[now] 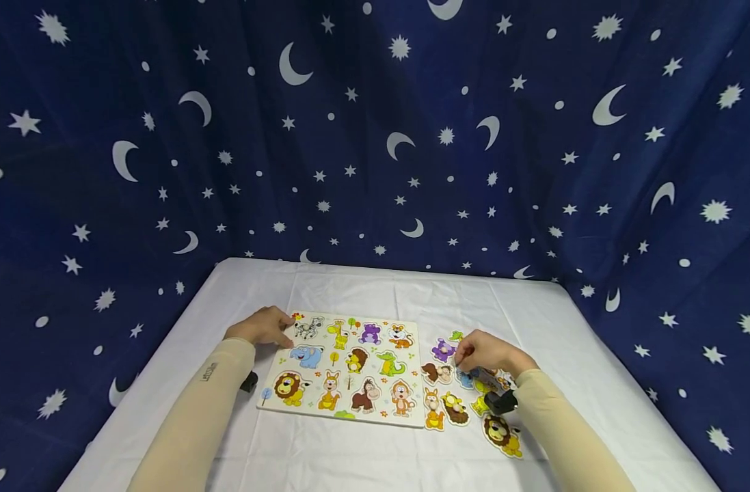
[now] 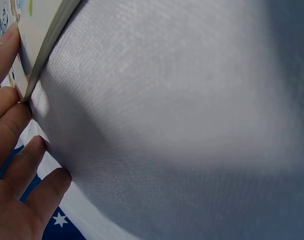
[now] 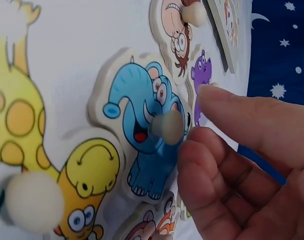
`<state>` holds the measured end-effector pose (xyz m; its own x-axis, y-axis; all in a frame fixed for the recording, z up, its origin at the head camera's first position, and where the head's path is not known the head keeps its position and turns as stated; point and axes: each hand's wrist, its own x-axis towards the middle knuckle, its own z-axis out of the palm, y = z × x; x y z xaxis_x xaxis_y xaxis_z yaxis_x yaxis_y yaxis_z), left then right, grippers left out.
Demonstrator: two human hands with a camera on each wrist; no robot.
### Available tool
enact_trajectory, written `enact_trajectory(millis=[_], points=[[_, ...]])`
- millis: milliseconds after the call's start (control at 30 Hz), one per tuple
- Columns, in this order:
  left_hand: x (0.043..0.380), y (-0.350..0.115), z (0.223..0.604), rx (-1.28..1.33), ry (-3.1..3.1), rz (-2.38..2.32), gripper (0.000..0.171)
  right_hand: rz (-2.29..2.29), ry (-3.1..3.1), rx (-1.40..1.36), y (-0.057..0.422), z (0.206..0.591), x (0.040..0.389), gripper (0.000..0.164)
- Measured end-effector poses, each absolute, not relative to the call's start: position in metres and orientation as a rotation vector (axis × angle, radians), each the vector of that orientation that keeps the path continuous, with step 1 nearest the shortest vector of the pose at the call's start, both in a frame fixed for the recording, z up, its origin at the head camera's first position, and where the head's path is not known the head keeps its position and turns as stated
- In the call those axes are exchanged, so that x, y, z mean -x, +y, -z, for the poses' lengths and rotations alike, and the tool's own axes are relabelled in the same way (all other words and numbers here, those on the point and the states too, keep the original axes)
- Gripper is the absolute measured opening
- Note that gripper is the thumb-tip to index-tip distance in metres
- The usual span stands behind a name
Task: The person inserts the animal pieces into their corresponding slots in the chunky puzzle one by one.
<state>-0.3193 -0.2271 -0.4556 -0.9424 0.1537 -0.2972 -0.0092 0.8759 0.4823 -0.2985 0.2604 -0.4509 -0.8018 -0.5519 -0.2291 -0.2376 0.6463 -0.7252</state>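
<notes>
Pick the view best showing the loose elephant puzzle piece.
The right wrist view: the elephant puzzle piece is large, its knob visible. The head view shows it small, partly hidden; left wrist misses it.

White-clothed table [image 1: 325, 458] — board [image 1: 375, 372], animal pieces [image 1: 454, 408]

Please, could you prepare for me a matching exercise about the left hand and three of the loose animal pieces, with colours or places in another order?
Column one:
1. elephant piece
2. left hand
3. giraffe piece
4. hippo piece

Column two:
A. mainly purple
B. mainly blue
C. yellow with orange spots
D. at the left edge of the board in the head view

Right pairs: 1-B, 2-D, 3-C, 4-A.
</notes>
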Motion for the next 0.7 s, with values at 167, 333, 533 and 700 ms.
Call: enact_trajectory(millis=[167, 333, 533, 700], points=[[0.3183, -0.2263, 0.4545, -0.124, 2.719, -0.703, 0.068, 0.944, 2.431, 0.617, 0.2637, 0.4500, 0.2962, 0.010], [0.3170, -0.2258, 0.4560, -0.124, 2.718, -0.708, 0.069, 0.898, 2.426, 0.622, 0.2647, 0.4498, 0.2933, 0.012], [0.3160, -0.2257, 0.4557, -0.104, 2.726, -0.697, 0.068, 0.876, 2.415, 0.616, 0.2631, 0.4487, 0.2933, 0.012], [0.3176, -0.2263, 0.4562, -0.114, 2.726, -0.701, 0.068, 0.817, 2.403, 0.602, 0.2611, 0.4480, 0.2929, 0.011]])
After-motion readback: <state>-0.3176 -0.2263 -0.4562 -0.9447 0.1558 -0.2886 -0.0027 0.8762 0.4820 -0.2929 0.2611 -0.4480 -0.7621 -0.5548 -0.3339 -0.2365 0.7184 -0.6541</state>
